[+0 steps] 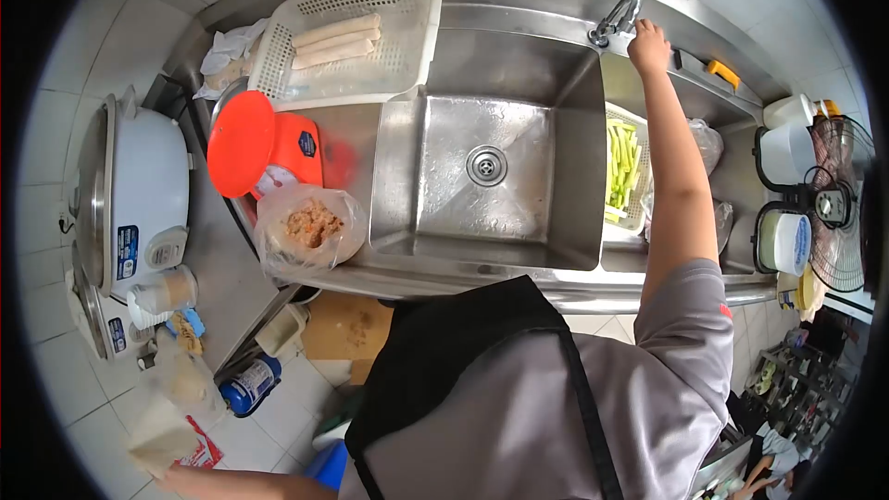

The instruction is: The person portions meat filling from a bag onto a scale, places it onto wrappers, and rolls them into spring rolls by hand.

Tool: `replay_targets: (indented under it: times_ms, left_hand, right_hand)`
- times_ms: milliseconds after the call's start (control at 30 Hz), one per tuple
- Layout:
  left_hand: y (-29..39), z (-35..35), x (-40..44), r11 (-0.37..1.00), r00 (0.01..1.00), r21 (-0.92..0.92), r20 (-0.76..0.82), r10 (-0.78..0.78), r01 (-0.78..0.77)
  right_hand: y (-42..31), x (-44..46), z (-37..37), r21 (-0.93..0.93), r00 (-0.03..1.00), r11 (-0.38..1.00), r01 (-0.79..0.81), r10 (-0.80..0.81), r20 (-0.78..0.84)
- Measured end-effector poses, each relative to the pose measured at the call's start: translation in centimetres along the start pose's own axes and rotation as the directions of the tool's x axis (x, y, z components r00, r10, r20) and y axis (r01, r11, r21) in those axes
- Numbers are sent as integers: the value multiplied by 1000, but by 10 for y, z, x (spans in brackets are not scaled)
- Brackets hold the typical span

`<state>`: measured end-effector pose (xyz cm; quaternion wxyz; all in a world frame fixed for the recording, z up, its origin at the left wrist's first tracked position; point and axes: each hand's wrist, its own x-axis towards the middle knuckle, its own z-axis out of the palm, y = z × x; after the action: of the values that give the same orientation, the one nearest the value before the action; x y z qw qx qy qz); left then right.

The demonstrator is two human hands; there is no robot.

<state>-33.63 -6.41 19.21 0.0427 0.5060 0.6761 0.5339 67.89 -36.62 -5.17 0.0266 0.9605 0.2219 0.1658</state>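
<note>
Nearest us: a black apron (454,352) over a grey shirt.
Far left hand: our left hand (171,475) is at a pale, thin plastic bag (159,433); we cannot tell whether it grips it.
Red scale: a red plastic scale (298,143) stands left of the sink, probably within easy reach.
Clear bag: a clear plastic bag (350,243) holds orange-brown minced mixture (313,222), its mouth open, perhaps for access.
Large basket: a white perforated basket (434,9) holds pale rolls (335,43), laid side by side, likely to keep their shape.
Sink: a square steel basin (463,208), wet inside.
Small basket: cut green stalks (619,167), perhaps left to drain.
Right hand: our right hand (651,49) reaches the curved chrome tap (618,21), fingers bent; we cannot tell if they clasp it.
</note>
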Motion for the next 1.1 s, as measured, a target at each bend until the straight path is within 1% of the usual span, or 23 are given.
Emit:
replay_targets:
  times_ms: [67, 100, 200, 233, 267, 333, 367, 400, 433, 467, 500, 533, 600, 633, 667, 733, 833, 933, 967, 1000, 1100]
  left_hand:
    - [10, 9, -12, 1000, 1000, -1, 15, -13, 13]
    - [12, 12, -17, 1000, 999, 7, 35, -24, 24]
    - [24, 25, -27, 999, 997, 16, 65, -39, 38]
    - [30, 24, -26, 999, 997, 20, 72, -37, 36]
    - [34, 27, -28, 999, 996, 17, 76, -36, 35]
    - [40, 33, -32, 999, 995, 22, 90, -45, 44]
    - [41, 37, -35, 999, 994, 20, 97, -51, 49]
    - [44, 43, -36, 999, 993, 26, 111, -49, 47]
    - [47, 48, -39, 998, 991, 31, 120, -58, 55]
    - [50, 54, -41, 998, 990, 31, 129, -64, 60]
    - [52, 62, -44, 998, 988, 30, 140, -66, 62]
    - [50, 71, -50, 997, 984, 33, 158, -79, 75]
    - [51, 83, -57, 995, 980, 39, 176, -93, 88]
    - [50, 90, -62, 994, 977, 43, 185, -102, 96]
    - [50, 96, -66, 993, 974, 47, 195, -115, 108]
    - [46, 109, -76, 990, 967, 66, 213, -139, 127]
    - [34, 125, -97, 980, 952, 102, 242, -189, 169]
    - [10, 134, -132, 959, 926, 155, 260, -272, 238]
    - [0, 134, -150, 946, 913, 184, 266, -311, 268]
    - [-10, 133, -165, 930, 897, 216, 269, -351, 299]
    - [-37, 129, -220, 873, 843, 295, 269, -466, 388]
  right_hand:
    - [4, 3, 5, -19, 1000, 1000, 23, -23, -20]
    - [4, -1, 8, 31, 992, 999, 25, -21, -126]
    - [17, -4, 30, 104, 994, 993, 49, -38, -99]
    - [16, -11, 28, 151, 1000, 988, 17, -14, -20]
    - [21, -12, 42, 274, 999, 962, 11, 3, -52]
    - [26, -15, 60, 501, 992, 865, 16, 48, -113]
    - [32, -14, 66, 589, 992, 802, -100, 130, -8]
    - [35, -12, 68, 748, 974, 630, -209, 201, 103]
    - [36, -12, 71, 853, 943, 417, -313, 245, 226]
    - [38, -11, 72, 898, 899, 178, -402, 261, 351]
    - [40, -11, 69, 909, 878, -35, -415, 248, 410]
    - [42, -13, 64, 893, 868, -210, -397, 230, 440]
    - [48, -15, 61, 837, 861, -379, -395, 165, 481]
    - [50, -15, 61, 804, 850, -440, -399, 150, 504]
    - [50, -17, 61, 783, 832, -487, -388, 179, 524]
    - [45, -20, 51, 752, 797, -533, -387, 217, 564]
    - [36, -22, 30, 759, 773, -538, -367, 278, 571]
    - [32, -25, 20, 774, 774, -530, -346, 305, 555]
    - [37, -26, 26, 771, 792, -543, -332, 283, 541]
    - [45, -25, 36, 754, 794, -585, -298, 287, 536]
    - [54, -22, 39, 784, 801, -554, -280, 315, 509]
